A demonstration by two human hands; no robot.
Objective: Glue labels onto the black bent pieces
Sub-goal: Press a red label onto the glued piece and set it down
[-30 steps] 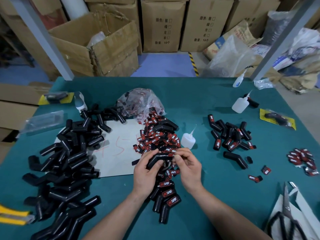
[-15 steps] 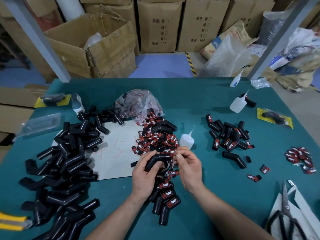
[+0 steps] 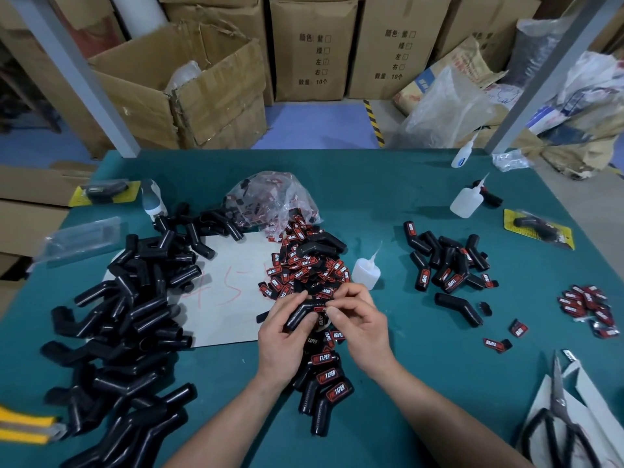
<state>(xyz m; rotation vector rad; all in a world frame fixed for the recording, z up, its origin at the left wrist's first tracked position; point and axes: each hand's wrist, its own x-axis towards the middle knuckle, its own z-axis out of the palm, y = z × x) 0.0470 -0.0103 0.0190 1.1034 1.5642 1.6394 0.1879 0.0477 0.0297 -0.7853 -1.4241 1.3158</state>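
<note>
Over the table's near middle, the left hand [image 3: 287,336] still grips the black bent piece [image 3: 302,315], while the right hand [image 3: 361,325] now pinches the red label [image 3: 320,309] against its right arm, so pressing-on has probably begun.

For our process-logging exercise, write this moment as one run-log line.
left hand: grips black bent tube piece | right hand: pinches red-and-black label against it | white squeeze glue bottle: upright, behind hands
</note>
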